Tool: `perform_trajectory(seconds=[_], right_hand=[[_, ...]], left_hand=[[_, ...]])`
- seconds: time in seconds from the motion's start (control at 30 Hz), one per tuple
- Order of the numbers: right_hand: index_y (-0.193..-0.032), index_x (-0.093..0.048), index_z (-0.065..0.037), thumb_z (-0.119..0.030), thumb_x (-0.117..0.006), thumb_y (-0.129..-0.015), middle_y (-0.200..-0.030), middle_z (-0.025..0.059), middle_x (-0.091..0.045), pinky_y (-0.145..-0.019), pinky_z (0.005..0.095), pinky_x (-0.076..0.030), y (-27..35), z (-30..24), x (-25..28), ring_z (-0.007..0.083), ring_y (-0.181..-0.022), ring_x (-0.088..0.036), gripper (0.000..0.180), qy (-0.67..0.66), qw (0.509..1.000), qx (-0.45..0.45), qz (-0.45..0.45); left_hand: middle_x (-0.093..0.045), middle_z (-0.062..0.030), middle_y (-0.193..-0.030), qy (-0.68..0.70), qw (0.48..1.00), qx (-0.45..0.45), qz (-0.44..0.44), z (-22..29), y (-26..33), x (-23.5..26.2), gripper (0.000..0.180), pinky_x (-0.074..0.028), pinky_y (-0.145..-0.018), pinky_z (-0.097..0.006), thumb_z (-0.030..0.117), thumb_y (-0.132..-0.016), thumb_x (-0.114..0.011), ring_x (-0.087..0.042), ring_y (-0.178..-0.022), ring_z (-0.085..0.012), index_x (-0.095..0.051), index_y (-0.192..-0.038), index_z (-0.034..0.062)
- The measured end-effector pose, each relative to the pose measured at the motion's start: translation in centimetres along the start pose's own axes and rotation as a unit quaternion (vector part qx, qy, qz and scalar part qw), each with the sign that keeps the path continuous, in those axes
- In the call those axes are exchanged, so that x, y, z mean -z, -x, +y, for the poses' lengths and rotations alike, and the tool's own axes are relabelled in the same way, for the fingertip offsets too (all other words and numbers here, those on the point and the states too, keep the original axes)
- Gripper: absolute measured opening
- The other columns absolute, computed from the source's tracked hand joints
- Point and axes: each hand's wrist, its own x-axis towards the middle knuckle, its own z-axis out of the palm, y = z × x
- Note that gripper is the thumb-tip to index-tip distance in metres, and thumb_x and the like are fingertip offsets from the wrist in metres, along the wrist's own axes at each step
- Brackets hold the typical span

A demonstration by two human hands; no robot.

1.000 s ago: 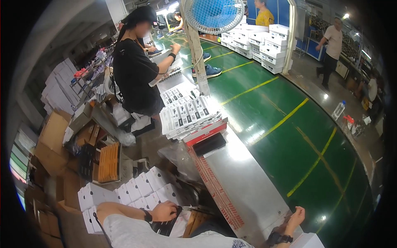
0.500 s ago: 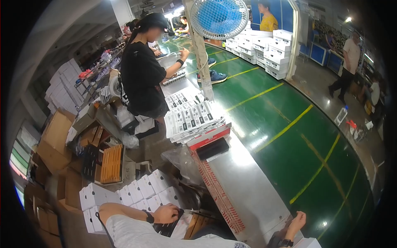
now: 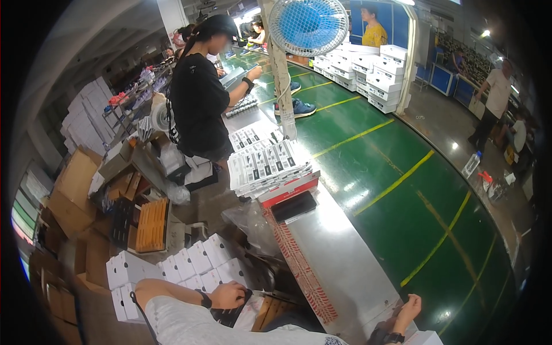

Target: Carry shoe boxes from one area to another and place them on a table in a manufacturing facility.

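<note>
My left hand [image 3: 229, 295], with a dark band on its wrist, lies with bent fingers over the edge of a black slotted crate [image 3: 231, 315]. Close beside it stand stacked white shoe boxes [image 3: 187, 263]. On the right, my right hand [image 3: 409, 311] is at the edge between the metal table [image 3: 339, 247] and the green belt [image 3: 397, 213]. Its fingers are loosely curled together, and I see nothing in them. A watch [image 3: 395, 338] sits on that wrist. Farther up the table are a black phone [image 3: 294, 206] and a pile of printed sheets [image 3: 267, 167] on a red box [image 3: 288, 190].
A person in black [image 3: 198, 98] stands at the table on the far left. A post [image 3: 282, 75] with a blue fan [image 3: 307, 26] rises beyond the sheets. Blue shoes [image 3: 302, 108] rest on the belt. More white boxes [image 3: 384, 86] are stacked across it. An orange slotted crate [image 3: 152, 225] stands at left.
My two hands stay almost in place; the view shifts slightly. The person in black has lowered the hands a little over a box-like thing. A walker at the far right has moved farther right.
</note>
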Motion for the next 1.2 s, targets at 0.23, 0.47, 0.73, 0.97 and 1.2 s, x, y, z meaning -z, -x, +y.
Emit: perform_trajectory(seconds=[0.23, 0.47, 0.73, 0.97, 1.2], right_hand=[[-0.088, -0.062, -0.003, -0.013, -0.052, -0.1, -0.072, -0.0004, -0.058, -0.042, 0.0201, -0.028, -0.4, 0.6, 0.1, 0.0025, -0.044, -0.038, 0.019, 0.008, 1.0, -0.011, 0.002], [-0.088, -0.062, -0.002, -0.013, -0.053, -0.1, -0.072, 0.0002, -0.058, -0.042, 0.0207, -0.027, -0.5, 0.2, -0.3, 0.003, -0.044, -0.038, 0.018, -0.008, 1.0, -0.001, 0.011], [-0.087, -0.06, -0.002, -0.011, -0.053, -0.098, -0.071, -0.0006, -0.054, -0.042, 0.0221, -0.025, -0.6, 2.5, 0.2, 0.0035, -0.045, -0.035, 0.016, 0.014, 1.0, 0.019, 0.0], [-0.088, -0.068, -0.003, -0.01, -0.063, -0.091, -0.076, 0.0034, -0.064, -0.068, 0.0272, -0.049, 3.0, -6.5, -1.8, 0.0106, -0.072, -0.058, 0.009, 0.103, 0.994, -0.004, 0.047], [-0.086, -0.067, -0.002, -0.011, -0.062, -0.095, -0.063, -0.0026, -0.06, -0.046, 0.0213, -0.035, 1.9, -3.1, -0.7, 0.0022, -0.051, -0.048, 0.014, 0.069, 0.997, 0.006, 0.024]], left_hand=[[-0.068, -0.0062, -0.119, 0.0, 1.0, 0.002, -0.005, -0.2, -0.1, -0.3, 0.024, -0.053, -0.091, -0.04, 0.028, -0.085, -0.061, -0.06, -0.112, -0.0301, -0.076, -0.089, 0.0099], [-0.069, -0.0069, -0.114, 0.002, 1.0, -0.007, 0.018, 0.1, 0.0, 0.1, 0.025, -0.054, -0.089, -0.04, 0.027, -0.084, -0.061, -0.061, -0.108, -0.0299, -0.074, -0.085, 0.006], [-0.069, -0.007, -0.113, -0.001, 1.0, -0.02, 0.019, -0.5, 0.1, -0.7, 0.025, -0.052, -0.09, -0.039, 0.027, -0.084, -0.06, -0.06, -0.106, -0.0305, -0.075, -0.084, 0.0074], [-0.07, -0.0064, -0.107, -0.031, 0.999, -0.001, 0.023, -1.8, 0.0, -2.2, 0.028, -0.055, -0.085, -0.042, 0.036, -0.08, -0.064, -0.064, -0.102, -0.0308, -0.074, -0.089, 0.0113], [-0.067, -0.0148, -0.108, 0.034, 0.998, 0.002, 0.052, 4.7, 0.3, 2.6, 0.017, -0.05, -0.089, -0.044, 0.017, -0.08, -0.067, -0.061, -0.104, -0.036, -0.073, -0.09, 0.0039]])
